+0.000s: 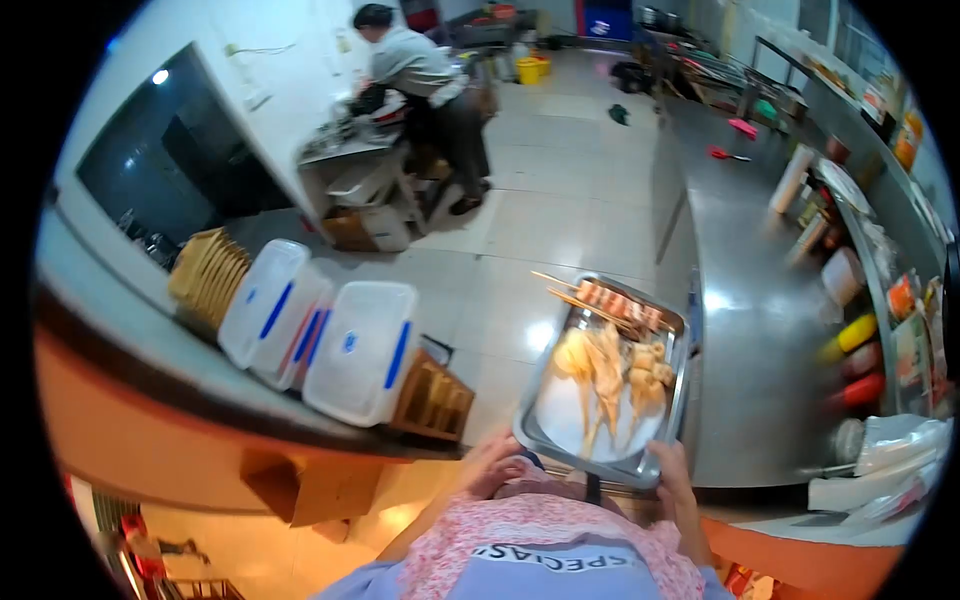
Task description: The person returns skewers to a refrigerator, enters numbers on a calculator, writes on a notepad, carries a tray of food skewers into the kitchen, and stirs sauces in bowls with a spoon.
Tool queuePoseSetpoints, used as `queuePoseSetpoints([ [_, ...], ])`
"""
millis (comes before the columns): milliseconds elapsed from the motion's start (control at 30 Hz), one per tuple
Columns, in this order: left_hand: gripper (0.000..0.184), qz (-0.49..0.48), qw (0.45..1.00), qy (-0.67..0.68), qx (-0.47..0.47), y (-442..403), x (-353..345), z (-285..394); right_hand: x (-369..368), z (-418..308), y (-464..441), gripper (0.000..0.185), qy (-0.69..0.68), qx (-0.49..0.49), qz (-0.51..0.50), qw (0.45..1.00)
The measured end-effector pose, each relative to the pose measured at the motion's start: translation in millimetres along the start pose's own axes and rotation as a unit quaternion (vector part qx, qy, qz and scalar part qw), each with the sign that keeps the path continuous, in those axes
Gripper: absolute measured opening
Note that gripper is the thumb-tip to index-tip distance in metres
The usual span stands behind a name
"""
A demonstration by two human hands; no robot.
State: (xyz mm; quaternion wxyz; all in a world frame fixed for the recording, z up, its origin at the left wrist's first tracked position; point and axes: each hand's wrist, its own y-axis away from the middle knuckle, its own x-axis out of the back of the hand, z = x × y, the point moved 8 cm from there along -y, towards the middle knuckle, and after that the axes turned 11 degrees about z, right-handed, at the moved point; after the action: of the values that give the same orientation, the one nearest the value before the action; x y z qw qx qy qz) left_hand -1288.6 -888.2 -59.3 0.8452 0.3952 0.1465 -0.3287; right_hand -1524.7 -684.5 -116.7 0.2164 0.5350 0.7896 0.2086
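Observation:
A rectangular metal tray [528,428] is held out in front of my body. My right hand [672,466] grips its near right corner, the thumb over the rim. My left hand [492,462] is at the near left corner, with its fingers partly hidden by the tray. Several skewers of pink-and-white meat [620,303] lie across the far end. Nearer to me are pale yellowish skewered food pieces [605,370] and a skewer of rolled light-brown pieces [648,378], their sticks pointing toward me.
A steel counter [735,370] runs along the right, with bottles [858,333] and packets by its shelf. On the left ledge stand lidded plastic boxes [360,350] and a wooden box [432,398]. Further off, a person [425,85] bends over a side table on the tiled floor [540,225].

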Motion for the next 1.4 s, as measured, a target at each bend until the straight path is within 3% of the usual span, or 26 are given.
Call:
queuePoseSetpoints([
  [33, 0.059, -0.006, 0.998, 0.053, 0.019, -39.0, 23.0, -13.9, -4.0, -22.9, -17.6, 0.027, -0.020, -0.005, 0.040, 0.999],
  [67, 0.060, 0.078, 0.996, 0.033, 0.013, -33.8, 14.5, 4.2, -7.2, -37.8, -27.3, 0.028, -0.044, -0.005, 0.082, 0.996],
  [133, 0.053, 0.103, 0.994, 0.010, 0.027, -77.4, 32.0, 3.4, -20.0, -59.5, -95.5, 0.028, -0.043, 0.033, -0.002, 0.999],
  [233, 0.045, 0.153, 0.986, 0.023, 0.069, -140.4, 32.3, 15.5, -37.2, -109.0, -177.0, 0.024, -0.063, 0.010, 0.051, 0.997],
  [267, 0.043, 0.170, 0.982, 0.023, 0.078, -161.0, 13.4, 17.4, -30.9, -131.5, -208.4, 0.026, -0.065, 0.021, 0.022, 0.997],
  [300, 0.042, 0.185, 0.979, 0.028, 0.080, -184.2, 7.2, 29.2, -28.6, -151.5, -230.7, 0.022, -0.074, 0.053, 0.082, 0.993],
  [333, 0.041, 0.176, 0.981, 0.036, 0.076, -214.0, 2.4, 43.3, -38.3, -181.3, -248.8, 0.019, -0.084, 0.088, 0.135, 0.983],
  [433, 0.036, 0.168, 0.983, 0.046, 0.059, -298.1, -20.3, 92.0, -29.5, -218.0, -356.0, 0.015, -0.070, 0.117, 0.107, 0.985],
  [567, 0.030, 0.130, 0.991, 0.036, 0.022, -378.5, -60.1, 178.5, -38.6, -286.8, -429.8, 0.018, -0.075, 0.159, 0.156, 0.972],
  [833, 0.029, 0.156, 0.987, -0.011, 0.045, -533.6, -110.3, 263.7, -56.2, -375.7, -584.2, 0.024, -0.101, 0.119, 0.189, 0.970],
  [1033, 0.029, 0.164, 0.985, 0.050, 0.002, -642.0, -150.5, 316.7, -88.6, -464.3, -747.7, 0.025, -0.157, 0.095, 0.177, 0.967],
  [1167, 0.027, 0.219, 0.972, 0.077, 0.036, -713.2, -181.1, 351.3, -115.6, -537.4, -861.0, 0.027, -0.217, 0.116, 0.165, 0.955],
  [1300, 0.029, 0.145, 0.984, 0.099, 0.005, -756.9, -251.5, 409.9, -111.3, -589.0, -984.7, 0.032, -0.220, 0.076, 0.218, 0.948],
  [1400, 0.029, 0.215, 0.971, 0.104, -0.016, -788.0, -246.7, 422.6, -110.8, -619.2, -1034.7, 0.038, -0.208, 0.047, 0.284, 0.935],
])
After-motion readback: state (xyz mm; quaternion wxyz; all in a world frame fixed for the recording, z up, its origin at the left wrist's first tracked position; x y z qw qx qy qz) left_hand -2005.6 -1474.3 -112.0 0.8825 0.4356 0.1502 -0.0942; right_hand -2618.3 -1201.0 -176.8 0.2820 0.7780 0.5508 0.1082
